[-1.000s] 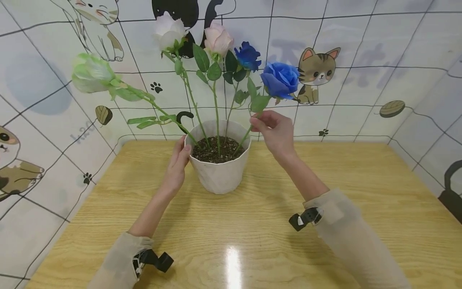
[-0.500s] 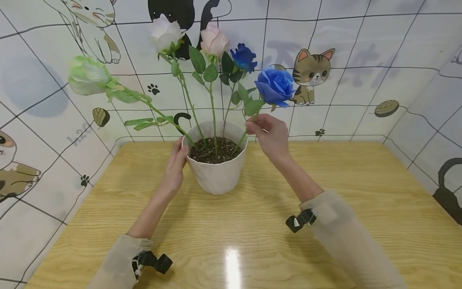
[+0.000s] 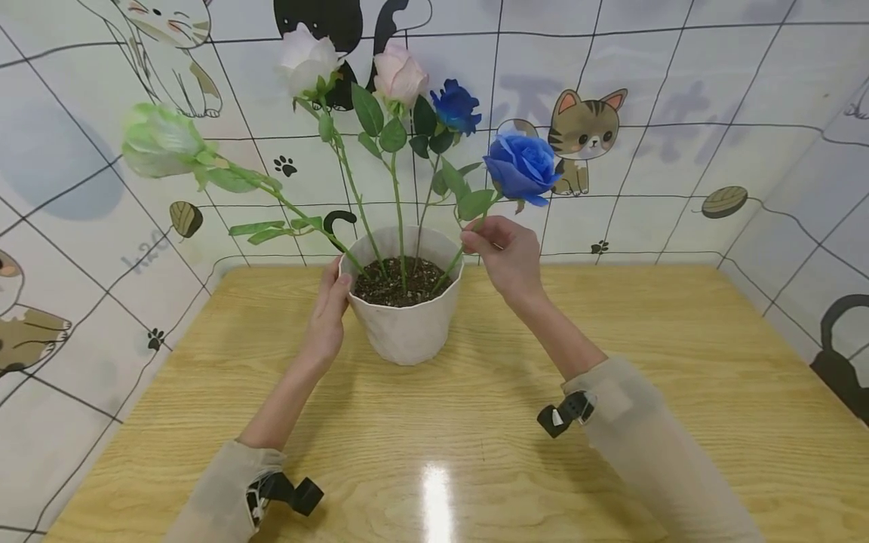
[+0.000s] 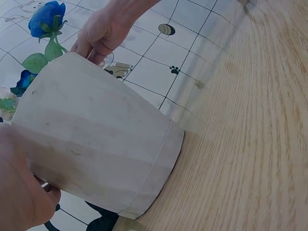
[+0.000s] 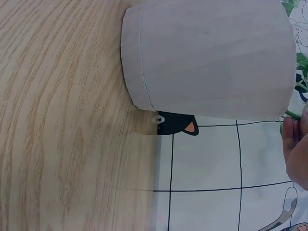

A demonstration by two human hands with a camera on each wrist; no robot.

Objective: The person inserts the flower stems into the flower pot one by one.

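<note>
A white flowerpot point(image 3: 407, 332) filled with dark soil point(image 3: 400, 283) stands upright on the table. My left hand point(image 3: 327, 317) holds its left side, thumb near the rim; in the left wrist view this hand point(image 4: 24, 183) lies against the pot wall. With thumb and fingers, my right hand point(image 3: 509, 256) pinches the green stem of a bright blue rose point(image 3: 521, 164), which leans right from the soil. Beside it in the pot stand a darker blue rose point(image 3: 456, 107), a pale pink rose point(image 3: 400, 74), a white rose point(image 3: 307, 62) and a pale green rose point(image 3: 163, 142) leaning far left.
The wooden table point(image 3: 380, 430) meets a wall covering point(image 3: 665, 151) with a grid and cartoon cats close behind the pot. Small black cameras are strapped to both wrists, such as the right wrist camera point(image 3: 563, 415).
The bright blue rose has come down slightly, with my right hand still pinching its stem. My left hand keeps its hold on the pot. The head view has shifted a little.
</note>
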